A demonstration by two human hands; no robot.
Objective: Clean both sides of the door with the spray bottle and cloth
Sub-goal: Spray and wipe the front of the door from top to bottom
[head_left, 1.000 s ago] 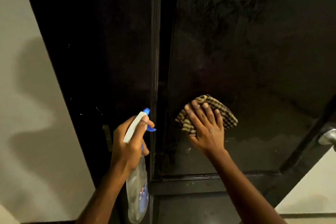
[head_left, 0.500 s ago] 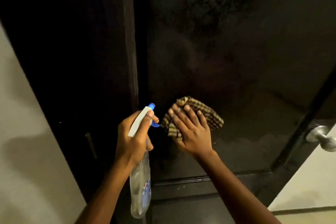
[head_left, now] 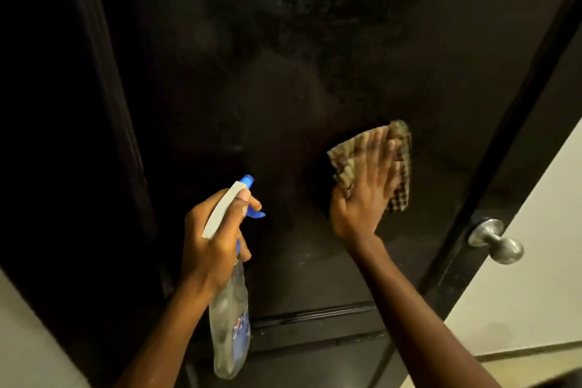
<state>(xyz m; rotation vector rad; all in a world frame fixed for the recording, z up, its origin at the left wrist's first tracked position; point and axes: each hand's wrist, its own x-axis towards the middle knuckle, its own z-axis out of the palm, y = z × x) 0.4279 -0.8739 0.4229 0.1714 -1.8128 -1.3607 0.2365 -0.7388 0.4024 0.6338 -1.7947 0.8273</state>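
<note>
Dark glossy wood fills most of the frame: the door [head_left: 315, 72], hazy with streaks toward the top centre. My right hand [head_left: 362, 198] lies flat, fingers straight, pressing the checked cloth [head_left: 401, 151] against the panel at centre right, blurred in mid-wipe. My left hand [head_left: 214, 236] is wrapped round the neck of the spray bottle [head_left: 230, 324] at lower centre, nozzle toward the door. I judge even palm pressure and overlapping strokes, worked up into that haze, would serve best.

Your hands at the dark door [head_left: 283, 72]

Your right hand [head_left: 362, 198] presses the checked cloth [head_left: 400, 173] flat on the panel; your left hand [head_left: 214, 239] grips the spray bottle [head_left: 230, 324].
</note>
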